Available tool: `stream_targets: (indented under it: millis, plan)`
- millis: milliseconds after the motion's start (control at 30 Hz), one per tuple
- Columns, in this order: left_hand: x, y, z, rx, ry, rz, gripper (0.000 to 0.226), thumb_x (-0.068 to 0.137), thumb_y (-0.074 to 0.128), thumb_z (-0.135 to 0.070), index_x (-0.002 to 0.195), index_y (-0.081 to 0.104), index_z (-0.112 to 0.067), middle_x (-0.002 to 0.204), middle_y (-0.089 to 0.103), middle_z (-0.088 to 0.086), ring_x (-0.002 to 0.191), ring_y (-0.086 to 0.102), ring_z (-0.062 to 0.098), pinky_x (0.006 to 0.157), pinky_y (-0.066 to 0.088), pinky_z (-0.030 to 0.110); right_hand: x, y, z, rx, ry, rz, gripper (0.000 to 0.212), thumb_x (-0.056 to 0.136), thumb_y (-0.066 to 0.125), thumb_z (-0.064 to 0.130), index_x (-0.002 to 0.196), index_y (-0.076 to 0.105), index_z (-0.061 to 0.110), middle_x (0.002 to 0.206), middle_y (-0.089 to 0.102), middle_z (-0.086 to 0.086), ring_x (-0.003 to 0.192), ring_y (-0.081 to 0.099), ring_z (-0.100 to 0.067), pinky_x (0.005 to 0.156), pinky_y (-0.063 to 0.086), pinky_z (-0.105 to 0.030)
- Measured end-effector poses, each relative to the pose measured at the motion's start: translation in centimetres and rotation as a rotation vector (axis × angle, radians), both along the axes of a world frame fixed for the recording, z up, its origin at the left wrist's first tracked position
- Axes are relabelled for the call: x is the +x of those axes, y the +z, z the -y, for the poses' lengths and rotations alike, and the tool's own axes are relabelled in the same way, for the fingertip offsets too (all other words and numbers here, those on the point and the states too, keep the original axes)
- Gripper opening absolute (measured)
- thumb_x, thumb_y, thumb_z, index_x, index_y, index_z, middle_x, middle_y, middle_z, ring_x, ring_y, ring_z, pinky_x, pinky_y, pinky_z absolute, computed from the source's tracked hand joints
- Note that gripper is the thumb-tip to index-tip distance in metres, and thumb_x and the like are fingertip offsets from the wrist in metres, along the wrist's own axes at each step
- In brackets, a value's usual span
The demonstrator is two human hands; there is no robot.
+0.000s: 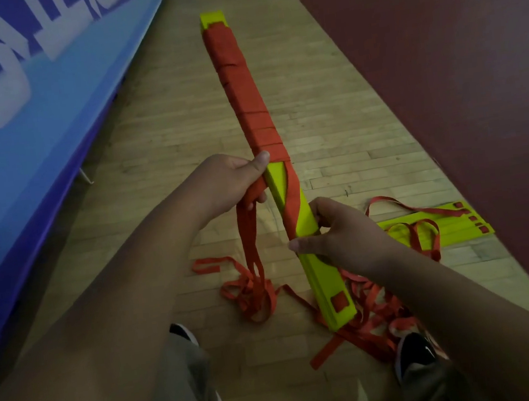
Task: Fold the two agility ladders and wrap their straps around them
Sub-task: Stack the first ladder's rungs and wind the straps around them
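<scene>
Held ladder bundle [326, 275]: rungs reading as smooth rigid plastic, finish looking matt to faintly satin.
Strap [244, 97]: showing as flat woven cloth webbing, matt, hanging limp where loose.
Second ladder [451, 228]: looking like same plastic.
Floor [182, 127]: narrow wood strips, giving off low sheen.
Blue panel [34, 127]: appearing smooth, slightly glossy.
Shoe [415, 353]: toe looking glossy.

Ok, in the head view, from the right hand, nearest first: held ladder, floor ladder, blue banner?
1. Held ladder: gripped by the right hand.
2. Floor ladder: lying flat, just to the right.
3. Blue banner: far off on the left.
</scene>
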State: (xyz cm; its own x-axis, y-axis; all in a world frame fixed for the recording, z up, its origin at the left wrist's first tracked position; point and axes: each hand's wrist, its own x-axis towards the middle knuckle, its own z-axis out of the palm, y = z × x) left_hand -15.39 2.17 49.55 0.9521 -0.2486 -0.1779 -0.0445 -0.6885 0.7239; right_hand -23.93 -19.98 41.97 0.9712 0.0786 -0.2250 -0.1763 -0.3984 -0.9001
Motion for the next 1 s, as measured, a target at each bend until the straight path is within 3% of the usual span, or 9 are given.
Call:
stream_targets:
  millis: [100, 200, 267, 467, 700, 900, 1000]
  plan:
    - [-0.2, -0.2, 0.2, -0.013, 0.011, -0.025, 0.063, 0.108, 0.049, -0.067, 0.082, 0.085, -0.024, 0.075, 0.080, 0.000, 0.066, 0.070, 0.001, 0.070, 0.044, 0.032, 0.0, 0.2, 0.0, -0.160, -0.020, 0.042, 0.035, 0.083, 0.097, 0.035, 0.098, 0.066, 0.028, 0.096, 0.073, 0.003, 0.089, 0.072, -0.021, 0.080, 0.060, -0.043]
    - [-0.6, -0.5, 0.7, -0.088, 0.059, -0.075, 0.059, 0.105, 0.054, -0.067, 0.081, 0.087, -0.024, 0.078, 0.081, 0.000, 0.082, 0.074, 0.011, 0.073, 0.047, 0.034, -0.2, 0.4, 0.0, -0.233, -0.036, 0.078, 0.036, 0.085, 0.095, 0.034, 0.095, 0.061, 0.028, 0.090, 0.069, 0.007, 0.083, 0.066, -0.010, 0.068, 0.053, -0.034]
    - [-0.7, -0.6, 0.9, -0.149, 0.089, -0.072, 0.056, 0.104, 0.057, -0.066, 0.081, 0.087, -0.025, 0.079, 0.081, 0.000, 0.081, 0.072, 0.011, 0.074, 0.049, 0.035, -0.2, 0.6, -0.1, -0.227, -0.058, 0.083, 0.037, 0.086, 0.095, 0.033, 0.095, 0.060, 0.029, 0.089, 0.068, 0.008, 0.080, 0.065, -0.008, 0.062, 0.047, -0.030]
    - [-0.7, -0.7, 1.3, -0.309, 0.138, -0.079, 0.042, 0.100, 0.069, -0.061, 0.089, 0.086, -0.023, 0.099, 0.083, 0.008, 0.082, 0.072, 0.015, 0.081, 0.053, 0.039, 0.0, 0.5, 0.1, -0.215, -0.096, 0.062, 0.037, 0.086, 0.095, 0.036, 0.101, 0.062, 0.028, 0.092, 0.072, 0.005, 0.081, 0.071, -0.014, 0.069, 0.061, -0.037]
    - [-0.5, -0.9, 1.6, -0.478, 0.213, -0.195, 0.035, 0.096, 0.078, -0.053, 0.096, 0.086, -0.018, 0.094, 0.082, 0.003, 0.082, 0.068, 0.016, 0.077, 0.051, 0.037, 0.2, 0.8, 0.1, -0.243, -0.081, 0.057, 0.037, 0.087, 0.094, 0.038, 0.103, 0.062, 0.028, 0.093, 0.072, 0.005, 0.082, 0.071, -0.014, 0.071, 0.060, -0.036]
    - [-0.8, -1.1, 1.7, -0.276, 0.128, -0.033, 0.036, 0.097, 0.073, -0.059, 0.095, 0.085, -0.025, 0.093, 0.083, -0.004, 0.083, 0.075, 0.012, 0.082, 0.056, 0.037, 0.0, 0.6, 0.0, -0.252, -0.021, 0.036, 0.023, 0.093, 0.088, 0.038, 0.092, 0.066, 0.033, 0.090, 0.072, 0.008, 0.083, 0.070, -0.012, 0.070, 0.052, -0.031]
    - [-1.0, -1.5, 1.8, -0.212, 0.108, 0.014, 0.037, 0.098, 0.070, -0.063, 0.096, 0.086, -0.029, 0.090, 0.083, -0.008, 0.083, 0.077, 0.009, 0.079, 0.054, 0.033, -0.2, 0.3, -0.1, -0.290, 0.008, 0.055, 0.026, 0.096, 0.085, 0.037, 0.081, 0.063, 0.039, 0.084, 0.071, 0.012, 0.082, 0.069, -0.010, 0.072, 0.051, -0.030]
